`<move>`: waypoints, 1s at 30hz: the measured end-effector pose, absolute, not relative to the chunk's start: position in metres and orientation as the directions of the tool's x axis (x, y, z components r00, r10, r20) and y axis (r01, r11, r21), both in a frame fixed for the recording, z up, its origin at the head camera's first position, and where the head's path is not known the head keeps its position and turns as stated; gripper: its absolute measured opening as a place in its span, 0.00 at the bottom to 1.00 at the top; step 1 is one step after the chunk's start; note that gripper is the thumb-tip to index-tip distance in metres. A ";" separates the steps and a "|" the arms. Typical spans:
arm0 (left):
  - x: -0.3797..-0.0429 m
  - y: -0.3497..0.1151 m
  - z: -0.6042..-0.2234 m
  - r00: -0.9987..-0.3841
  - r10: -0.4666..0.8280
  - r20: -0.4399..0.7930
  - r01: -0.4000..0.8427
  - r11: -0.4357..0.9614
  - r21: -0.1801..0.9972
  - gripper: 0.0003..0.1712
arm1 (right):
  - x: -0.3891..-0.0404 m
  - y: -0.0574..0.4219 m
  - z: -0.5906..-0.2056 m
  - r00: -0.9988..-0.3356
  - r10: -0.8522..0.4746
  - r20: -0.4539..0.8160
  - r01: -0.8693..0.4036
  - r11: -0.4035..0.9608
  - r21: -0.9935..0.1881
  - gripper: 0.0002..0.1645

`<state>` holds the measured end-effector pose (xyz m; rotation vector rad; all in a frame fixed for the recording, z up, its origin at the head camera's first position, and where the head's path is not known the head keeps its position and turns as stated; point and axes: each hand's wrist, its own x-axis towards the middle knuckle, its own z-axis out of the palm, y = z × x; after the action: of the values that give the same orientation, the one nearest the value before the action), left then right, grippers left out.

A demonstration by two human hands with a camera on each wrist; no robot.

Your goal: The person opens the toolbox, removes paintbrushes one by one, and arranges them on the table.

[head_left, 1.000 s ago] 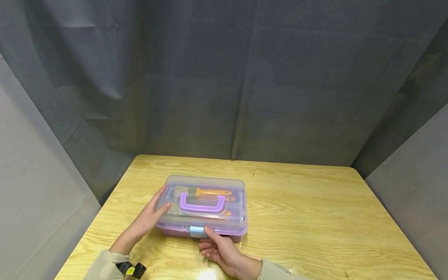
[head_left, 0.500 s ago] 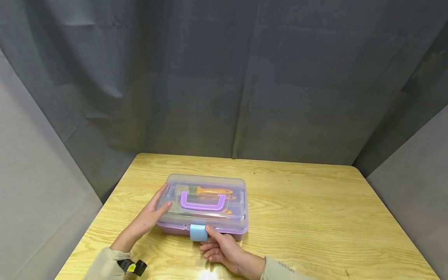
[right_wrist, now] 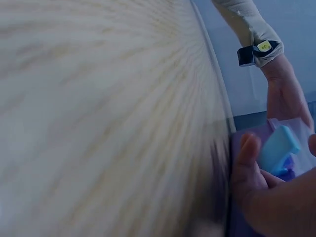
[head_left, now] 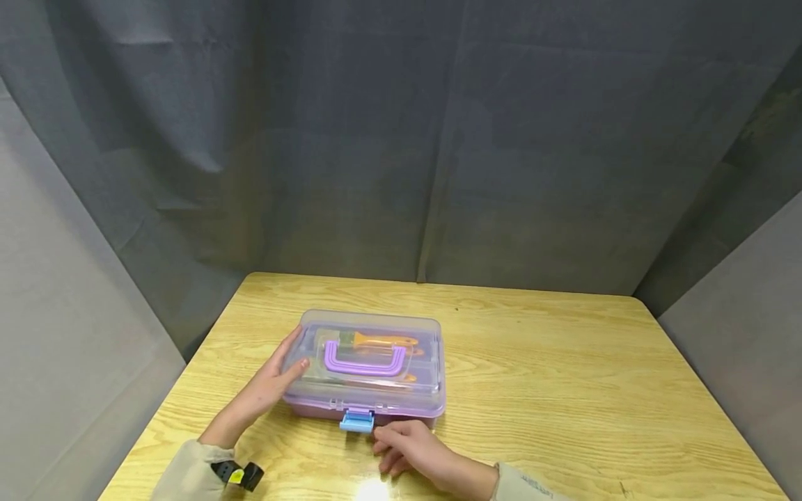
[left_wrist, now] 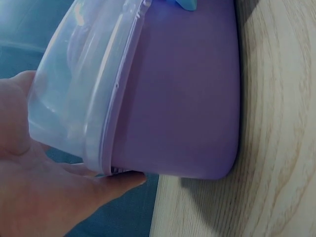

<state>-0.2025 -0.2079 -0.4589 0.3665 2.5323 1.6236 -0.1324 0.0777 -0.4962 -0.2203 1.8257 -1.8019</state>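
A purple plastic box [head_left: 363,390] with a clear lid [head_left: 376,323] rests on the table. Orange-handled brushes [head_left: 376,340] show through the lid. At the front, the light blue latch [head_left: 357,422] is flipped outward; the lid is down. My left hand [head_left: 266,393] rests on the box's left end, thumb on the lid and fairly straight fingers along the side. In the left wrist view, one finger [left_wrist: 121,183] lies beneath the lid's rim. My right hand [head_left: 420,451] is just right of the latch, fingers loosely bent, with nothing seen held. The right wrist view shows the latch [right_wrist: 279,148] beside its fingers.
A purple handle [head_left: 365,371] lies folded on the lid. The wooden table [head_left: 551,390] extends to the right of the box. A dark grey curtain [head_left: 338,153] hangs behind, and pale panels [head_left: 63,299] flank both sides.
The blue latch has swung outward from the box front under my right thumb. My right hand has let go and moved slightly right and down. My left hand has stayed on the box.
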 end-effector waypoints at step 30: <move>-0.202 -0.212 -0.465 -0.966 0.257 0.002 0.107 0.396 0.912 0.52 | -0.159 0.159 -0.482 -0.898 -0.392 0.200 -0.365 0.411 -0.835 0.45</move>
<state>-0.2023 -0.2116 -0.4646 0.3291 2.5057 1.6203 -0.1587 0.1590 -0.4819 -0.7023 2.6159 -1.5371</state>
